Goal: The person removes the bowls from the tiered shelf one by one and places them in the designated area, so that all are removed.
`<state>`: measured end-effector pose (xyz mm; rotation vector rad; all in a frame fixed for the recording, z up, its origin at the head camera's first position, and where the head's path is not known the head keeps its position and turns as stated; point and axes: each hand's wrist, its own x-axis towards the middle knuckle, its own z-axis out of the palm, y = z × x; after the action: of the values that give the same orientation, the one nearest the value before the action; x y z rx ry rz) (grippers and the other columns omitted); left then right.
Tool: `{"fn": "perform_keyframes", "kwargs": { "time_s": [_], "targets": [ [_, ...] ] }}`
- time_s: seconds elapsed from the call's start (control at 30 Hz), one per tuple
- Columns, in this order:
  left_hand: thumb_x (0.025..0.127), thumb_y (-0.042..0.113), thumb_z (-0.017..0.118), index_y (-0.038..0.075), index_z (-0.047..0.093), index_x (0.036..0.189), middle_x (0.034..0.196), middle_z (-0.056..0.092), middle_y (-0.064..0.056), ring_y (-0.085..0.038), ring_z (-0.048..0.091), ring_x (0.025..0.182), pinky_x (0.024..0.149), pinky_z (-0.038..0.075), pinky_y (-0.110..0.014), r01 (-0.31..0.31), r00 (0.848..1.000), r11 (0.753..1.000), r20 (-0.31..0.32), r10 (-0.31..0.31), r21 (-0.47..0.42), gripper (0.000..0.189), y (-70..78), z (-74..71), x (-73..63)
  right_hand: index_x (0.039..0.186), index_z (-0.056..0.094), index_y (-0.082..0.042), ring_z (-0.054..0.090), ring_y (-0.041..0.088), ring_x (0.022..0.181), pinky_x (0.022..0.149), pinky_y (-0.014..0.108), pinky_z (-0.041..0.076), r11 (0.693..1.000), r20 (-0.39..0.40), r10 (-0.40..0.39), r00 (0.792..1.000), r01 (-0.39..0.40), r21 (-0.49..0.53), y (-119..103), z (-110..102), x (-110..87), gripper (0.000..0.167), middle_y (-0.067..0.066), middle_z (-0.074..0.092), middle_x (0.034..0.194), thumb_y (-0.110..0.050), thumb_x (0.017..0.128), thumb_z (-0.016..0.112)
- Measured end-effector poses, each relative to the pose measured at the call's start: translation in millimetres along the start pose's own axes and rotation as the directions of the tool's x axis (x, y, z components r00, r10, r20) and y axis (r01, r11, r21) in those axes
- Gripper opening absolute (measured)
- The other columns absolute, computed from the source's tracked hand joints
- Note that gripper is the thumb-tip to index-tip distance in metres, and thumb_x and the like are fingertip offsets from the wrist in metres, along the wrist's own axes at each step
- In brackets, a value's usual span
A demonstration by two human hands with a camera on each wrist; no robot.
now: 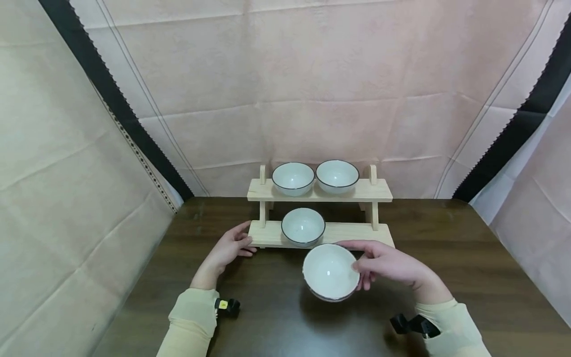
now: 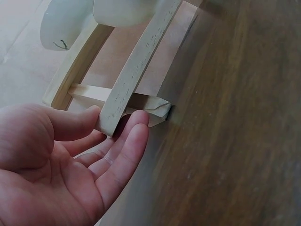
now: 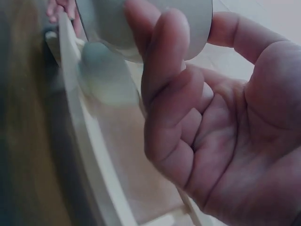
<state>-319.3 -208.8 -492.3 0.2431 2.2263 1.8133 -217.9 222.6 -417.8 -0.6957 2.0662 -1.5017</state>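
A white dark-rimmed bowl (image 1: pixel 330 273) is gripped at its right side by my right hand (image 1: pixel 387 263), in front of the two-tier wooden rack (image 1: pixel 352 233). Seen from the right wrist, curled fingers (image 3: pixel 164 52) press against the bowl's outer wall (image 3: pixel 110 28). My left hand (image 1: pixel 229 249) holds the left end of the lower shelf; in the left wrist view its thumb (image 2: pixel 77 123) lies against the board (image 2: pixel 134 68) with the other fingers around below. One similar bowl (image 1: pixel 303 226) sits on the lower shelf, left of its middle. On the upper shelf stand a left bowl (image 1: pixel 293 178) and a right bowl (image 1: pixel 337 176).
The rack stands near the back of a dark brown wooden table (image 1: pixel 267 317). Pale fabric (image 1: pixel 321 89) hangs behind and at both sides, with black strips (image 1: pixel 120 104) along the corners. Each wrist carries a small black camera (image 1: pixel 228 307).
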Motion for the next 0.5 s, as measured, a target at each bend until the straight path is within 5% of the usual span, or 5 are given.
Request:
{"fn": "perform_keyframes", "kwargs": {
  "time_s": [0.5],
  "targets": [
    [0.112,0.006,0.053,0.003,0.031,0.167,0.131,0.064,-0.027,-0.034,0.075,0.101,0.087,0.063,-0.043,0.006,1.000,1.000,-0.008,-0.006,-0.010,0.059,0.1,0.7,-0.2,0.162,0.041,0.000,0.072,0.022,0.067,0.064,0.037,0.061,0.991,-0.005,0.096,0.995,-0.095,0.091,7,41,26.9,0.064,0.025,0.075,0.082,-0.010,0.103,0.064]
  ]
}}
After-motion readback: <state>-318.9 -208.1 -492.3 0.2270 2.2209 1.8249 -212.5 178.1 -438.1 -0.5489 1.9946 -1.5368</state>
